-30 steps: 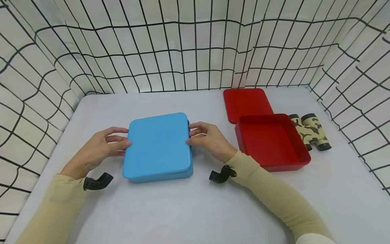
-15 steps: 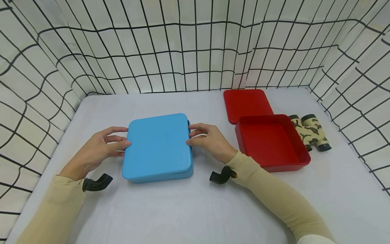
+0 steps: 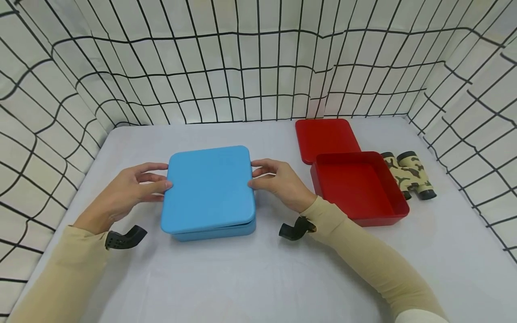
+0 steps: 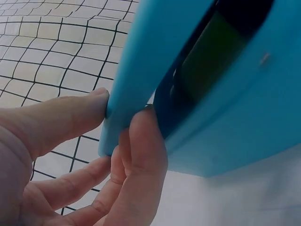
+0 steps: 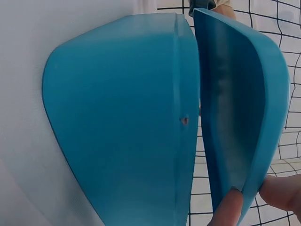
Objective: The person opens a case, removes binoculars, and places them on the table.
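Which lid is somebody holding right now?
The blue lid: the left hand and right hand pinch its opposite edges. The red lid lies beyond the red box, no hand touching it.

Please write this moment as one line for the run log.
left hand: pinches blue lid; right hand: pinches blue lid; blue lid: tilted over blue box, gap visible; red box: open; binoculars: beside red box

Blue box: the lid hides its inside from above!
Green shape: too dark to call!
Binoculars: partly hidden by the red box!
Right hand: right wrist view crops it!
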{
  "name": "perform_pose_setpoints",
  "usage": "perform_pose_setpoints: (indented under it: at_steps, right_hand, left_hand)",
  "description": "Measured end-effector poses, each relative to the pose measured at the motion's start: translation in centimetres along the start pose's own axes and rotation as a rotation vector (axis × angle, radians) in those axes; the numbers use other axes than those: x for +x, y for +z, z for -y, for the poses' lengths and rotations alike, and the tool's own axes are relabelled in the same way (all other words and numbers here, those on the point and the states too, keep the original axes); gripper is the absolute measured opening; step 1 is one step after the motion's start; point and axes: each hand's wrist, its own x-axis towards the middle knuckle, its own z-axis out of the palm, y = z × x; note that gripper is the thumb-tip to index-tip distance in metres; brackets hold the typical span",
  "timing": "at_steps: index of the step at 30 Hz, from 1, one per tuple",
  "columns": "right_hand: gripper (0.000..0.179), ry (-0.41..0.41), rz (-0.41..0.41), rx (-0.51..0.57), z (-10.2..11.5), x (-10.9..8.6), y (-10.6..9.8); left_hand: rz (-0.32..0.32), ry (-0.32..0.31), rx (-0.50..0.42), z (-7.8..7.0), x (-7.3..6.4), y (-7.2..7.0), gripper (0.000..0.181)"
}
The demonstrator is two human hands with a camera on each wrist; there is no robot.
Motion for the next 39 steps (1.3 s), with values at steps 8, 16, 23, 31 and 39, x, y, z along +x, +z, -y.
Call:
perform_pose_setpoints:
  at_steps: [8, 16, 23, 31, 39]
  right_hand:
    - [0.059, 0.001, 0.009, 0.006, 0.5, -0.1, -0.4]
    - [0.062, -0.014, 0.002, -0.021, 1.0, 0.0, -0.8]
    - [0.063, -0.037, 0.001, -0.024, 1.4, 0.1, -1.2]
    - [0.061, -0.043, 0.003, -0.022, 1.6, 0.3, -1.3]
    - [0.062, -0.054, -0.005, -0.059, 2.5, 1.0, -1.6]
  left_hand:
    - [0.004, -0.001, 0.022, -0.6, 0.1, -0.1, 0.074]
    - [-0.006, 0.003, 0.045, -1.2, 0.1, -0.3, 0.076]
    - [-0.003, 0.009, 0.047, -2.0, 0.3, -0.5, 0.076]
    - [-0.007, 0.008, 0.044, -2.3, 0.7, -0.9, 0.077]
    - [-0.023, 0.017, 0.081, -2.8, 1.1, -1.5, 0.078]
